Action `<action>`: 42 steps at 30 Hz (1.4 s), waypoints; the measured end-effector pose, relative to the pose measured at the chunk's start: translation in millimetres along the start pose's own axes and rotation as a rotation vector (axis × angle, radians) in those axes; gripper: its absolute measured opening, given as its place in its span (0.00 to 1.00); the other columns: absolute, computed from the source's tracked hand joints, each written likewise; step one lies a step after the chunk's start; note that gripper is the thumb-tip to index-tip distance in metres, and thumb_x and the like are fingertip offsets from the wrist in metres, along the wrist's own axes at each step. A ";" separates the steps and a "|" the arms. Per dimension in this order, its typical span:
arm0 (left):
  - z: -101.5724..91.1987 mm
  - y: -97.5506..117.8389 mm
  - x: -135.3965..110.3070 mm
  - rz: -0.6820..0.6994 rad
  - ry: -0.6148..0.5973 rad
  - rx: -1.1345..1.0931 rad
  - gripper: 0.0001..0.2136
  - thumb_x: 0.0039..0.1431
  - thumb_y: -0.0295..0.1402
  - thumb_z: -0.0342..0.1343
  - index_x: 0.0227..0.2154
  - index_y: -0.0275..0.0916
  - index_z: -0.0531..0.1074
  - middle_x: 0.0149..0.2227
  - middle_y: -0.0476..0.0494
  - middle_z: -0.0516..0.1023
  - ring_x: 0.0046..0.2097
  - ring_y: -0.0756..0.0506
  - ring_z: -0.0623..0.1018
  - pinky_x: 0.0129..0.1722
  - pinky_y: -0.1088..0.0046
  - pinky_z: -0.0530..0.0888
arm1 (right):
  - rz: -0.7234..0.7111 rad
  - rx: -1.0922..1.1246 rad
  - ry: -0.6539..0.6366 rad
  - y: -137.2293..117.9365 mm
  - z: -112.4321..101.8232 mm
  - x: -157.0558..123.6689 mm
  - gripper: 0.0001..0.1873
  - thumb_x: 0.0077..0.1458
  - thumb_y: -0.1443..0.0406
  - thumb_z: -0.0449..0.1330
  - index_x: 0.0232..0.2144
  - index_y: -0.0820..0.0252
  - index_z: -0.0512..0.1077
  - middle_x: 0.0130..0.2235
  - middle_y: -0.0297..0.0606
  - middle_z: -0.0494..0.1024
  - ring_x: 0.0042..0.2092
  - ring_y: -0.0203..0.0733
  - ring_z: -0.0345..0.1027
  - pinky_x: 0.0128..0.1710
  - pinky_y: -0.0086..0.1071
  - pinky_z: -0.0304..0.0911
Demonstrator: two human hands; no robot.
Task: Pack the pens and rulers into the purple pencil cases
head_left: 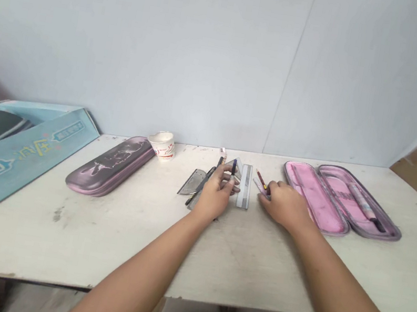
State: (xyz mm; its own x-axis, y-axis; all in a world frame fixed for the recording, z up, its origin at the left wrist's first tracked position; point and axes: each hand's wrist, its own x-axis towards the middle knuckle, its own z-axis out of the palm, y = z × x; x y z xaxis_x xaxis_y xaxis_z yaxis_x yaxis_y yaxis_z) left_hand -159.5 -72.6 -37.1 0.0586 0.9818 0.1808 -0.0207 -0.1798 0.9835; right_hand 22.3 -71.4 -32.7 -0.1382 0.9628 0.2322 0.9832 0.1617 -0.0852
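Observation:
My left hand [218, 192] is closed with a dark-capped pen [234, 168] standing up between thumb and fingers. Beneath and beside that hand lie a grey protractor [193, 181], a black pen-like item [209, 173] and a clear set square [239, 167], partly hidden by the fingers. A clear ruler [245, 186] rests on the table just right of my left hand. My right hand [284, 203] is closed low over the tabletop, its fingertips on a short pencil [261, 178]. A pale thin strip [257, 184] sticks out beside the pencil; its kind is unclear.
An open pink pencil case [315, 222] with a marker-like pen [363, 202] inside lies right. To the left are a closed dark pencil case [111, 166], a paper cup [162, 145] and a blue box [28, 158]. A pale wall [209, 55] borders the table's [238, 267] back.

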 end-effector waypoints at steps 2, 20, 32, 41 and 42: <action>-2.0 0.0 0.9 0.000 0.009 0.027 0.11 0.55 0.30 0.50 0.42 0.41 0.62 0.32 0.49 0.70 0.32 0.53 0.75 0.35 0.75 0.72 | 0.005 0.019 -0.026 -1.6 0.6 -0.5 0.13 0.53 0.59 0.49 0.34 0.62 0.68 0.34 0.47 0.75 0.36 0.48 0.68 0.30 0.34 0.54; -10.9 5.1 -7.5 0.244 -0.064 1.039 0.15 0.59 0.28 0.42 0.48 0.43 0.63 0.40 0.42 0.74 0.41 0.43 0.74 0.40 0.67 0.69 | -0.056 0.910 0.407 4.2 -6.4 7.9 0.07 0.52 0.66 0.52 0.34 0.58 0.68 0.32 0.34 0.72 0.32 0.36 0.63 0.32 0.29 0.56; -8.6 8.1 -9.3 0.329 -0.069 1.085 0.11 0.59 0.30 0.44 0.45 0.41 0.64 0.43 0.44 0.74 0.45 0.43 0.73 0.41 0.67 0.68 | -0.056 0.870 0.164 -3.6 -6.0 1.6 0.20 0.57 0.52 0.46 0.24 0.59 0.65 0.21 0.32 0.67 0.24 0.33 0.58 0.26 0.29 0.51; -11.1 7.0 -6.7 0.318 -0.062 0.939 0.13 0.58 0.29 0.47 0.46 0.42 0.63 0.43 0.44 0.75 0.46 0.45 0.73 0.45 0.67 0.69 | -0.039 1.029 0.018 1.9 -4.2 4.9 0.20 0.55 0.50 0.47 0.25 0.59 0.65 0.18 0.29 0.64 0.21 0.32 0.55 0.23 0.28 0.50; -11.3 6.9 -6.6 0.316 -0.062 0.929 0.13 0.58 0.29 0.47 0.46 0.41 0.63 0.43 0.44 0.75 0.46 0.45 0.73 0.45 0.67 0.69 | -0.057 1.075 -0.005 2.0 -4.3 4.9 0.18 0.55 0.51 0.48 0.30 0.59 0.66 0.20 0.29 0.66 0.21 0.31 0.55 0.22 0.28 0.50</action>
State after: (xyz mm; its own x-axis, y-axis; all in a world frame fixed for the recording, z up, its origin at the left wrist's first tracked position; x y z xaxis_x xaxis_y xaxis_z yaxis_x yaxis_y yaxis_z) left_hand -171.2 -79.7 -31.6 0.2378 0.8801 0.4109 0.7473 -0.4360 0.5014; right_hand 24.1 -67.4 -27.5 -0.1835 0.9483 0.2589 0.3549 0.3095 -0.8822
